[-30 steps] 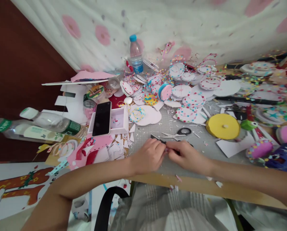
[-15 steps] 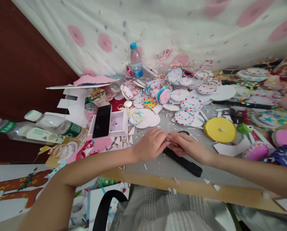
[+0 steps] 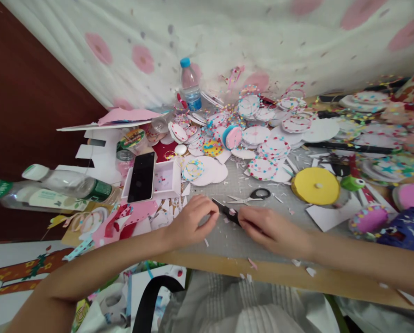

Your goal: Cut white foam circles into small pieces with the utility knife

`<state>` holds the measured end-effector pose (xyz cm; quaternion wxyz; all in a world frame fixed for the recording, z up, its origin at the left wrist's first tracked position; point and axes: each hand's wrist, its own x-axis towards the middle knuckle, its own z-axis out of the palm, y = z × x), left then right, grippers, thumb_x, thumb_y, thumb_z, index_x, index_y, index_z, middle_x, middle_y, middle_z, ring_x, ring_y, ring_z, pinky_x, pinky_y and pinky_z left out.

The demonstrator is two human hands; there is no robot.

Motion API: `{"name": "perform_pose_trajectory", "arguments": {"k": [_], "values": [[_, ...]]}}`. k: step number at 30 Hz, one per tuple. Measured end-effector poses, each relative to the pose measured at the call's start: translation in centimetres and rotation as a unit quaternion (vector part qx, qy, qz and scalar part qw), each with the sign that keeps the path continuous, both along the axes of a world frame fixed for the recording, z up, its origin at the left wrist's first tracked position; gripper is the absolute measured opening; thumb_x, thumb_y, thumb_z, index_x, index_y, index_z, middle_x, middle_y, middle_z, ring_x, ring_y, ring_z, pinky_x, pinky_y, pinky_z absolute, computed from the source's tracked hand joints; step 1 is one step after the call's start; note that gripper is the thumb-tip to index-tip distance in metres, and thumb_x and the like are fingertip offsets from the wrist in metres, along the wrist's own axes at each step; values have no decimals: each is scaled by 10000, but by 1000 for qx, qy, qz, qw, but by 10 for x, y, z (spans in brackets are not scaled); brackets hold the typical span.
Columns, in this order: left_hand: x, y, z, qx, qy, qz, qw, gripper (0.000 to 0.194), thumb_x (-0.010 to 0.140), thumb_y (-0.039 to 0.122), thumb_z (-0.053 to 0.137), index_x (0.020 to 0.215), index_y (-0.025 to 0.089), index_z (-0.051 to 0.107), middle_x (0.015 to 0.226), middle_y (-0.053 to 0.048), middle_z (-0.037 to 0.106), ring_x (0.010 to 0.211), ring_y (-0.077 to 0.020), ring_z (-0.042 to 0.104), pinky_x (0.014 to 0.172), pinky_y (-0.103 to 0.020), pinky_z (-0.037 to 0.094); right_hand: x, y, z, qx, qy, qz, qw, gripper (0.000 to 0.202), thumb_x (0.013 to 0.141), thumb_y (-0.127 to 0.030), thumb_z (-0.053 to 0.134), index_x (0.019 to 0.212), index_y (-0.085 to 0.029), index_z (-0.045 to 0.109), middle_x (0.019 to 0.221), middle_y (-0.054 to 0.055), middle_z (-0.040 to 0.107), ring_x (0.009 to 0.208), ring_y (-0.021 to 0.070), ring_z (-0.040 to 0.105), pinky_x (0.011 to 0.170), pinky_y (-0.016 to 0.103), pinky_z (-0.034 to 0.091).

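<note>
My right hand (image 3: 267, 226) is closed around a long black tool (image 3: 227, 211), whose narrow end points up and left. Left of it, my left hand (image 3: 196, 219) has its thumb and forefinger pressed together; what they pinch, if anything, is too small to name. The two hands are apart. A small pinkish scrap (image 3: 232, 211) shows by the tool. Scissors (image 3: 250, 197) with black handles lie just beyond my hands on the grey mat (image 3: 213, 245).
A phone (image 3: 142, 176) leans on a white box (image 3: 168, 179) at the left, beside lying bottles (image 3: 71, 182). Round white paper pieces (image 3: 274, 146) pile up behind. A yellow disc (image 3: 316, 186) lies right. A water bottle (image 3: 190, 85) stands at the back.
My hands have come apart, the left moving left. My right hand has taken hold of the black tool from the mat. The scissors are now uncovered, and the view has shifted slightly.
</note>
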<state>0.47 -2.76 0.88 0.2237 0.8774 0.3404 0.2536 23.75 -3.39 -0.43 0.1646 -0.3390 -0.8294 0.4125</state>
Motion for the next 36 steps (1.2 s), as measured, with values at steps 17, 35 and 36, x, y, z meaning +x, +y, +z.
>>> {"name": "perform_pose_trajectory", "arguments": {"k": [17, 35, 36], "values": [[-14, -15, -44, -28, 131, 47, 990, 304, 900, 431, 544, 1020, 154, 578, 969, -85, 616, 923, -230, 562, 833, -375, 465, 13, -16, -25, 161, -157, -57, 973, 163, 920, -233, 485, 1048, -139, 524, 925, 110, 608, 858, 267, 606, 732, 408, 530], [20, 7, -43, -313, -332, 172, 873, 103, 802, 221, 678, 815, 165, 593, 839, -34, 634, 806, -133, 622, 781, -264, 513, 1, 4, -8, -136, 120, -283, 942, 184, 983, -361, 349, 931, -240, 476, 709, -8, 540, 627, 167, 525, 580, 293, 436], [23, 8, -43, -339, -341, 166, 861, 114, 788, 215, 693, 819, 163, 597, 828, -30, 641, 785, -126, 623, 767, -255, 515, -2, 7, -5, -195, 174, -290, 920, 170, 980, -372, 356, 937, -245, 462, 682, -25, 534, 599, 154, 509, 561, 279, 426]]}}
